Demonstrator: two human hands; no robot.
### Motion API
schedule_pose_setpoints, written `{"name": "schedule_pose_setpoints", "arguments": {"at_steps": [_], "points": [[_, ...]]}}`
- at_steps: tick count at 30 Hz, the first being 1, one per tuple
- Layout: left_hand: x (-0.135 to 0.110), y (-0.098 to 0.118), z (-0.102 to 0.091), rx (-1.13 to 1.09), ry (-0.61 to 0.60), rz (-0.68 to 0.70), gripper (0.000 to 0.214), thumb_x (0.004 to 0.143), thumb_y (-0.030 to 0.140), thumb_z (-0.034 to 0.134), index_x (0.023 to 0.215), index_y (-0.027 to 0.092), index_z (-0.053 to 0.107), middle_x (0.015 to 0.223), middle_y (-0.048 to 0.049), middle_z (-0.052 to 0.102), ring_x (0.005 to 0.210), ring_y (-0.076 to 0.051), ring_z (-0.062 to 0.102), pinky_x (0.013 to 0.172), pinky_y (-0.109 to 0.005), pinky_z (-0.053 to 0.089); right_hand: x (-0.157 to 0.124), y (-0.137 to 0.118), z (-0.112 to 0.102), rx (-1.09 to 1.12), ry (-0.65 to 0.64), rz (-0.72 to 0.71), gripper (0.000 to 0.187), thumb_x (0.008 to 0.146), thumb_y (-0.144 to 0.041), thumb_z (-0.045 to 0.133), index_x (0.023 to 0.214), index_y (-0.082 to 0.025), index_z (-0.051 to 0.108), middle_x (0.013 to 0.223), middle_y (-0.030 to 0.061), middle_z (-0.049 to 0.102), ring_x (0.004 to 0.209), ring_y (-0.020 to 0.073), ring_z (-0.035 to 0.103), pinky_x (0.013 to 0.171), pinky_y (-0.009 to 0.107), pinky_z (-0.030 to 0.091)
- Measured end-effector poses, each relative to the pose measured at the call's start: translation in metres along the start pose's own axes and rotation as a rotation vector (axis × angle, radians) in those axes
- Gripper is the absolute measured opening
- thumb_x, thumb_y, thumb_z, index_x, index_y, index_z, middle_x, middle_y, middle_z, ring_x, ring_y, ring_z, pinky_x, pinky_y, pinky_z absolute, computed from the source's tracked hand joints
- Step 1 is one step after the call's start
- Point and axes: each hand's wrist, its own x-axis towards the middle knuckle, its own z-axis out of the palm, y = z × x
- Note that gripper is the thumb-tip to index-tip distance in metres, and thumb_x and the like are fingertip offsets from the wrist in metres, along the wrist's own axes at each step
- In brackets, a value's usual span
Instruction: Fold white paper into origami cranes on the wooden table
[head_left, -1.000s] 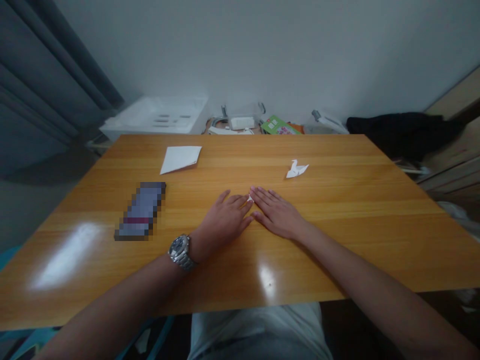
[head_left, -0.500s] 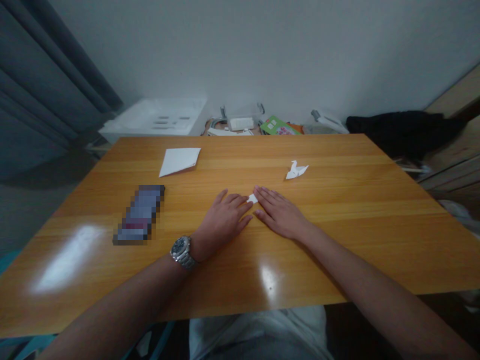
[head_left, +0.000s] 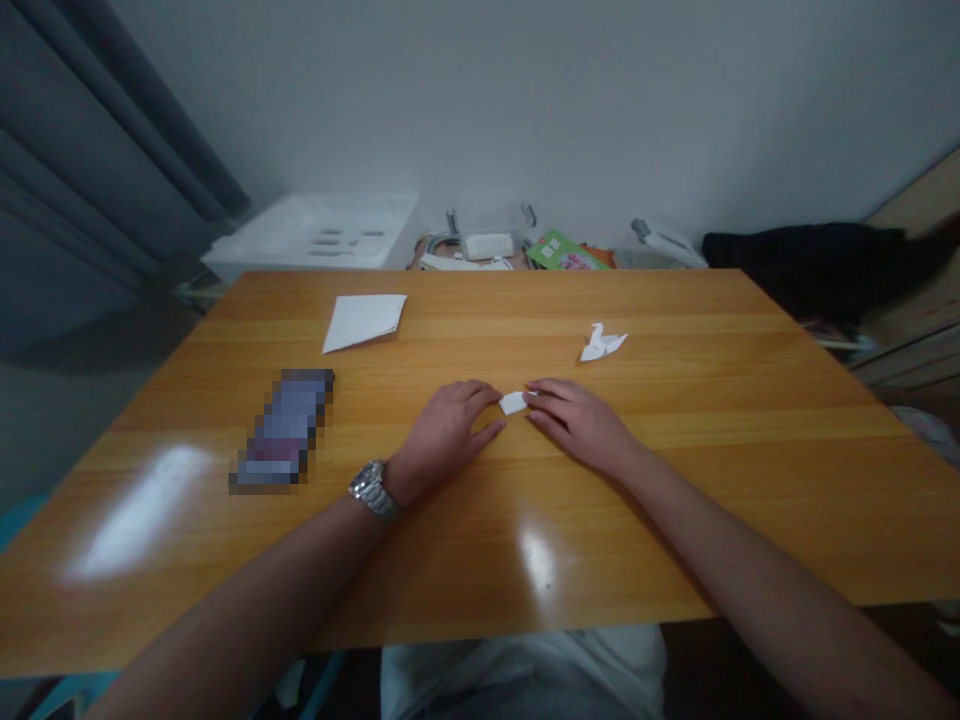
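At a wooden table [head_left: 810, 450], we saw a left hand [head_left: 448, 425] and a right hand [head_left: 581, 425] facing each other near the middle, fingers bent; whether either pinched, we could not tell. A blurred dark rectangle [head_left: 285, 430] lay left, a white sheet [head_left: 364, 320] far left, a paper bird [head_left: 604, 344] far right. Smallest was the white paper piece [head_left: 513, 403] between the hands, right fingers over its right end, left fingertips at its left corner. We judged it mid-fold; the next move seemingly called for aligned edges and light pressure.
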Motion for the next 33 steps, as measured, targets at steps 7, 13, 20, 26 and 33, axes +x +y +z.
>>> {"name": "schedule_pose_setpoints", "arguments": {"at_steps": [7,13,20,26,33], "points": [[0.002,0.004,0.004,0.028,0.024,-0.049,0.034,0.093,0.040,0.070,0.119,0.019,0.067,0.115,-0.0090,0.066,0.103,-0.025,0.061,0.094,-0.041,0.051,0.003,-0.010,-0.006,0.003,-0.038,-0.029,0.026,0.102,-0.030,0.054,0.112,-0.017,0.075,0.112,0.0118,0.071,0.105,0.0266,0.064,0.093,0.044,0.055],[0.004,0.004,0.006,0.011,0.010,-0.031,0.025,0.096,0.036,0.065,0.114,0.019,0.070,0.110,-0.0079,0.065,0.099,-0.023,0.061,0.091,-0.039,0.052,0.002,-0.011,-0.004,0.100,-0.025,0.011,0.025,0.102,-0.032,0.055,0.114,-0.024,0.074,0.112,0.0104,0.071,0.105,0.0263,0.064,0.093,0.046,0.054],[0.005,0.009,0.002,-0.030,0.001,-0.005,0.024,0.099,0.035,0.060,0.115,0.019,0.070,0.111,-0.0084,0.065,0.100,-0.022,0.062,0.091,-0.037,0.052,0.003,-0.010,0.000,0.212,-0.008,0.030,0.020,0.099,-0.034,0.060,0.112,-0.025,0.073,0.116,0.0085,0.072,0.108,0.0249,0.066,0.095,0.043,0.053],[0.005,0.009,0.001,-0.054,-0.001,-0.017,0.023,0.100,0.033,0.059,0.114,0.019,0.071,0.110,-0.0074,0.067,0.099,-0.021,0.063,0.090,-0.036,0.052,0.006,-0.008,0.002,0.252,0.008,0.022,0.013,0.099,-0.029,0.062,0.102,-0.023,0.073,0.107,0.0076,0.074,0.101,0.0227,0.066,0.090,0.039,0.053],[0.006,0.008,0.001,-0.083,-0.018,-0.027,0.022,0.102,0.031,0.056,0.111,0.019,0.073,0.104,-0.0069,0.070,0.096,-0.021,0.064,0.088,-0.035,0.051,0.008,-0.009,0.000,0.312,0.013,0.100,0.009,0.096,-0.029,0.065,0.098,-0.023,0.071,0.097,0.0052,0.072,0.091,0.0210,0.066,0.082,0.035,0.051]]}}
